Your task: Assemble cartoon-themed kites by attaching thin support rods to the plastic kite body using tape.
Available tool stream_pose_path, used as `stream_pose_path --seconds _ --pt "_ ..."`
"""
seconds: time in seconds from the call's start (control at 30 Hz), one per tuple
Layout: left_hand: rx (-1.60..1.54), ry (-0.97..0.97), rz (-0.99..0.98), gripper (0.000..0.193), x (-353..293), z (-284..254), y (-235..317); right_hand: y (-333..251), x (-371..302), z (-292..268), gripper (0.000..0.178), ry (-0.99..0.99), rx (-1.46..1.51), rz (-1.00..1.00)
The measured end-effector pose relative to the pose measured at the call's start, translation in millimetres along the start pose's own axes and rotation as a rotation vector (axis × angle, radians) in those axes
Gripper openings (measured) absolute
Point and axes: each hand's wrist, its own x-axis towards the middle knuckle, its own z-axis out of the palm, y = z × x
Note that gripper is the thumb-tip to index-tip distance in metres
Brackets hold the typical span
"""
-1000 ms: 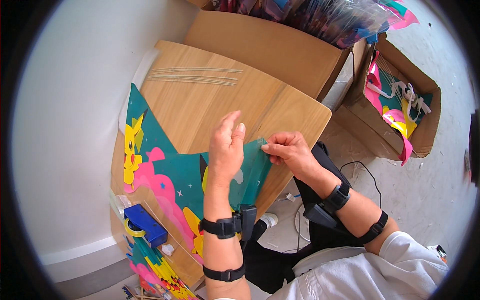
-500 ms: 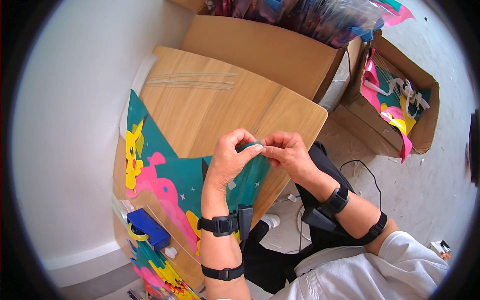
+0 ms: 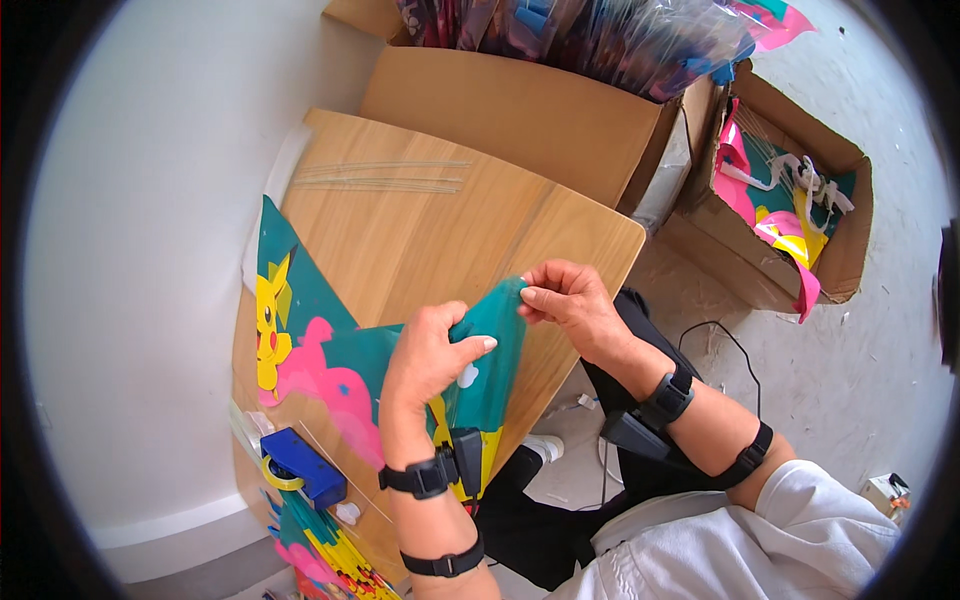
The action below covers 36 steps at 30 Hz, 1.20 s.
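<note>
A teal kite sail (image 3: 335,345) with pink shapes and yellow cartoon figures lies across the wooden table, its near end folded up. My right hand (image 3: 572,305) is closed, pinching the sail's raised corner between thumb and fingertips. My left hand (image 3: 428,360) rests on the folded part just left of that corner, thumb and forefinger apart; its other fingers are hidden from sight. Several thin clear rods (image 3: 385,178) lie at the table's far side. Black straps with small dark devices circle both forearms.
A blue tape dispenser (image 3: 305,467) stands at the left table edge, above a bundle of folded kites (image 3: 320,545). Beyond the table is a large cardboard box (image 3: 510,115) with plastic-wrapped goods. On the floor at right, an open carton (image 3: 770,270) holds more kite pieces.
My left hand has loosened from the corner and slid left and down along the sail. The right hand keeps its pinch, and the corner now stands taller and uncovered.
</note>
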Motion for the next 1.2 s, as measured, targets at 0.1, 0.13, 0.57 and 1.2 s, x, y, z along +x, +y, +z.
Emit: stream_pose_path --seconds 0.1,0.13,0.57,1.2 --pt "0.251 0.297 0.056 0.019 -15.4 27.1 21.1 2.5 -7.6 9.3 0.019 0.205 0.077 -0.114" --pt "0.452 0.381 0.094 0.015 -20.5 39.2 25.0 1.0 -13.2 10.2 0.020 0.176 -0.017 -0.058" --pt "-0.060 0.261 0.232 0.041 -86.3 131.8 52.3 1.5 -37.8 -24.9 0.013 0.006 -0.197 0.079" --pt "-0.735 0.185 0.061 0.011 -34.6 79.3 26.7 -14.6 -37.4 -48.0 0.013 -0.090 0.407 0.586"
